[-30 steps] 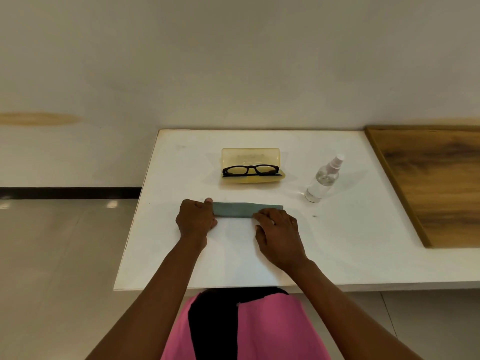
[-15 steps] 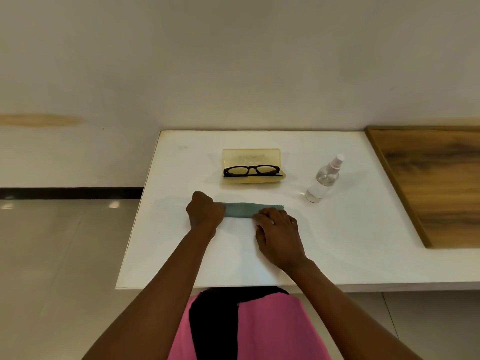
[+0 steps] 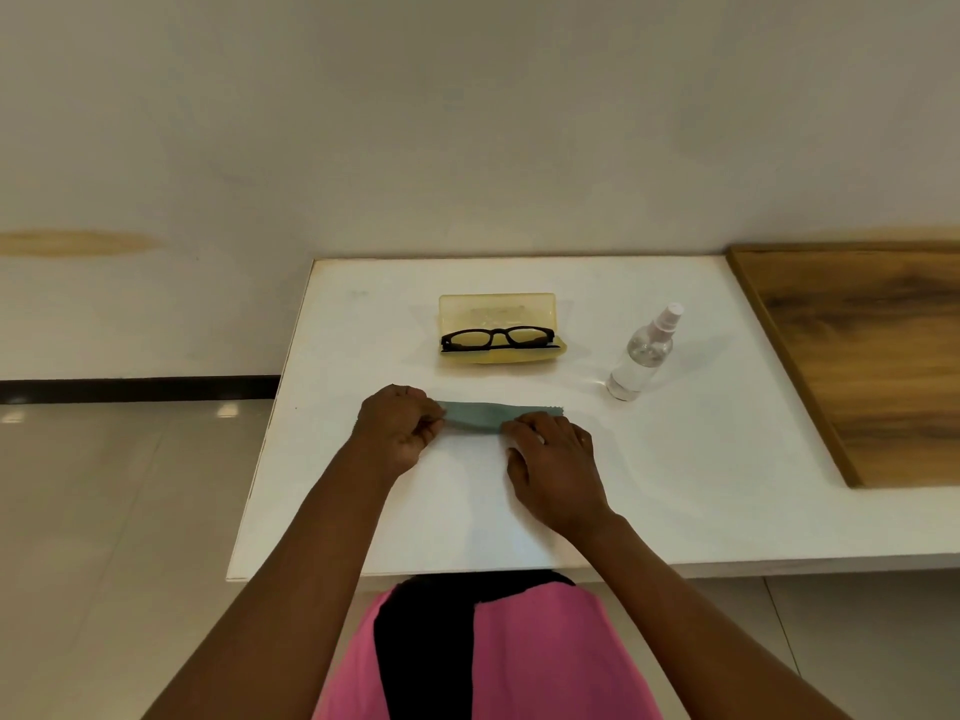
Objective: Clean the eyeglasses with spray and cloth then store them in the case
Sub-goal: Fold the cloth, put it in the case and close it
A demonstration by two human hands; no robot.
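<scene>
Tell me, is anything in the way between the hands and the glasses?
Nothing visible. Both the left hand and right hand are on the green cloth; beyond it, bare table leads to the glasses in the open case.

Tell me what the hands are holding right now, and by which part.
The left hand pinches the folded green cloth at its left end; the right hand presses its right end onto the table.

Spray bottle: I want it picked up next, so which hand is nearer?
Right. The right hand lies on the cloth, below-left of the spray bottle; the left hand grips the cloth's far end.
</scene>
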